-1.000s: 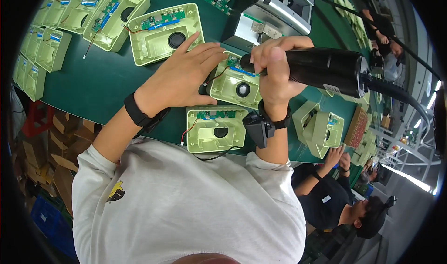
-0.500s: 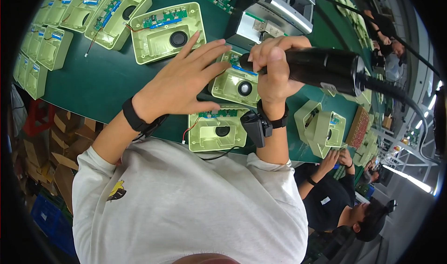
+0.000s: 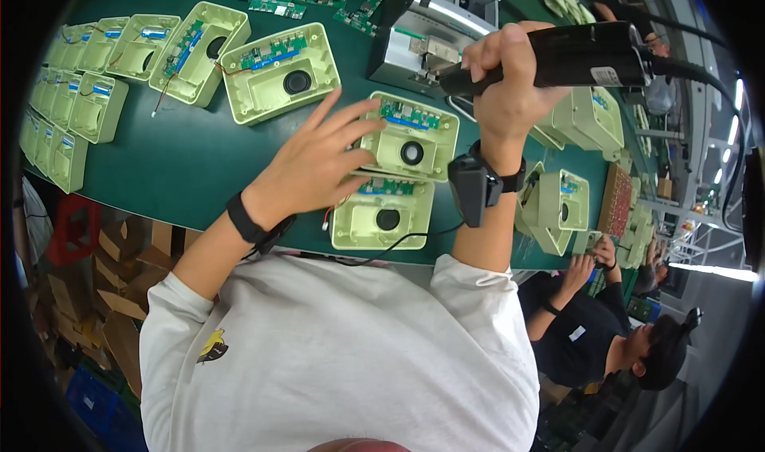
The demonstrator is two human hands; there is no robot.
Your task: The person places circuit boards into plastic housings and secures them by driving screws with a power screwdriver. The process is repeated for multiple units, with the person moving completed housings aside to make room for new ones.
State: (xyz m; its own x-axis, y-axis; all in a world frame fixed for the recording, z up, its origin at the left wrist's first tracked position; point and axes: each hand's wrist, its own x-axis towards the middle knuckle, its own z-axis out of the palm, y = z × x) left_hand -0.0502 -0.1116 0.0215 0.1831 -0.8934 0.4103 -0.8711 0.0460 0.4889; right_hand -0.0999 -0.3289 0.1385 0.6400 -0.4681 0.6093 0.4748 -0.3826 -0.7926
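My right hand point(image 3: 514, 105) is wrapped round a black corded electric screwdriver point(image 3: 590, 54). The tool lies nearly level, its tip at the front of a silver and black box-shaped machine point(image 3: 390, 50). A pale green plastic housing point(image 3: 441, 156) sits below the tool, holding a green circuit board point(image 3: 414, 115) with a blue strip and a round black speaker point(image 3: 411, 152). My left hand point(image 3: 307, 165) is open, fingers spread at this housing's left side; whether they touch it I cannot tell. Nearer to me sits a similar housing point(image 3: 344, 233) with a red and black wire lead.
More green housings point(image 3: 235, 105) stand in rows along the left of the green table point(image 3: 191, 173). Loose circuit boards point(image 3: 279, 6) lie at the back. Stacked housings point(image 3: 572, 205) stand to the right, where a co-worker point(image 3: 590, 324) handles parts. Cardboard point(image 3: 119, 253) fills the lower left.
My right hand has carried the screwdriver up and right, off the housing's circuit board to the machine's front. My left hand stays spread beside the housing. The whole view has shifted slightly.
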